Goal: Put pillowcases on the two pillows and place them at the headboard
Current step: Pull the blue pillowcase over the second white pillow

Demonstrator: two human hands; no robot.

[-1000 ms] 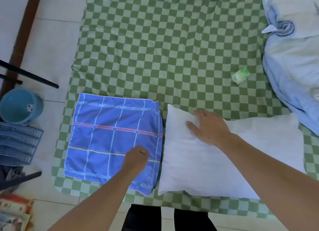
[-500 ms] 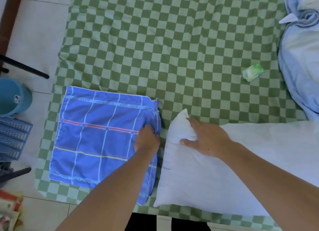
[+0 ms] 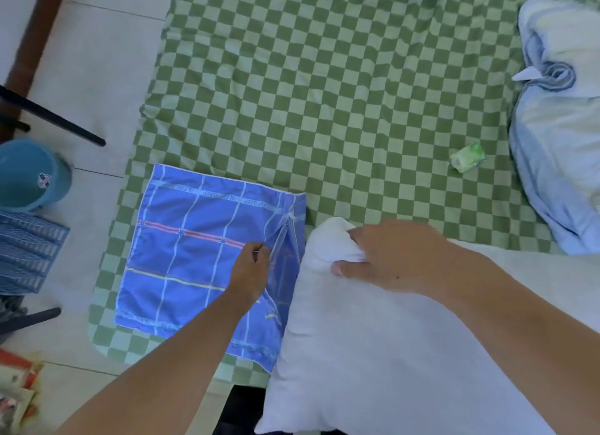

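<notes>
A person's left hand (image 3: 251, 272) pinched the open edge of a blue pillowcase (image 3: 198, 256) lying on a green-checked bed (image 3: 324, 93), while the right hand (image 3: 393, 256) gripped the corner of a white pillow (image 3: 357, 353) just beside it.

Pillow meets pillowcase
Left hand (image 3: 251, 274) pinches the blue pillowcase (image 3: 194, 256) open edge; right hand (image 3: 394, 259) grips the white pillow (image 3: 373, 353) corner beside it.

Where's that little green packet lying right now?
The green packet lies on the checkered sheet, at the right of the head view, just left of the bundled pale blue bedding.
</notes>
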